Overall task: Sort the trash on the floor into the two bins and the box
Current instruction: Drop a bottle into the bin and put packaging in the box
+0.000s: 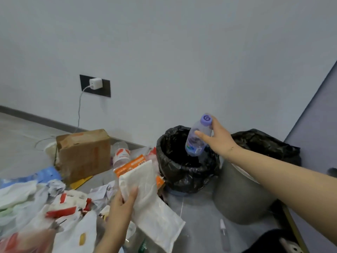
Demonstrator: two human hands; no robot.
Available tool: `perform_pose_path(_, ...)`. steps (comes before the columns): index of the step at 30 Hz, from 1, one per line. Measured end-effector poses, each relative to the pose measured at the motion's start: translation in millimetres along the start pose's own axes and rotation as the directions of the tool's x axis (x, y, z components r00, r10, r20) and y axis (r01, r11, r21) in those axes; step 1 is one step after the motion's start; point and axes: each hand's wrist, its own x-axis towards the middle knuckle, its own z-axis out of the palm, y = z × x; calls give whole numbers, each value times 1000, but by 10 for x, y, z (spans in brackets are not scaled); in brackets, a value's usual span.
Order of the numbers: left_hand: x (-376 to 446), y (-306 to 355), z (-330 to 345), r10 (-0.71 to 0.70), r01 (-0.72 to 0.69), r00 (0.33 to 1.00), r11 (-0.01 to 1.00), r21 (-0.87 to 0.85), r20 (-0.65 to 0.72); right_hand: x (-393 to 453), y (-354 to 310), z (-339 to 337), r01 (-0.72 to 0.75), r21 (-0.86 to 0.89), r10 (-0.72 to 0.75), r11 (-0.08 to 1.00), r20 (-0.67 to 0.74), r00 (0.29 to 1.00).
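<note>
R arm reaching fwd, right hand (217, 137) gripping something; left hand (124, 201) low, fingers curling, pinching.

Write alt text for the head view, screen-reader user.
A person's right hand holds a purple-capped plastic bottle over the open black-lined bin, while the left hand grips a white tissue pack. A second bin, a cardboard box and scattered trash sit on the floor by a pale wall.
</note>
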Motion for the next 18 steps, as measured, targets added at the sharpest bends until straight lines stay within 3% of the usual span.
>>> perform_pose_path(2,25,-211,-26,-83,84,995,996,7,-51,137,240,187,-128,-174,165,976,220,961)
perform_pose_path(4,104,-418,-51,-105,109,993,991,74,-55,162,504,314,-107,-412,253,905,320,913)
perform_pose_path(7,171,-591,-4,-16,-9,995,969,248,99,34,690,344,113,-586,127,802,353,927)
perform_pose_path(9,177,-687,79,-45,-32,965,958,285,258,-53,726,332,214,-598,-8,772,328,945)
perform_pose_path(12,115,-842,203,-135,-77,886,900,429,443,-173,806,352,295,-639,-45,711,377,925)
perform_pose_path(14,110,-891,232,4,-270,897,797,540,443,-304,879,383,356,-659,-106,663,388,916)
perform_pose_path(16,178,-818,205,257,-435,894,699,567,368,-513,915,422,362,-623,-204,694,311,928)
perform_pose_path(18,358,-728,172,435,-521,846,549,654,308,-776,989,497,320,-584,-179,746,287,941)
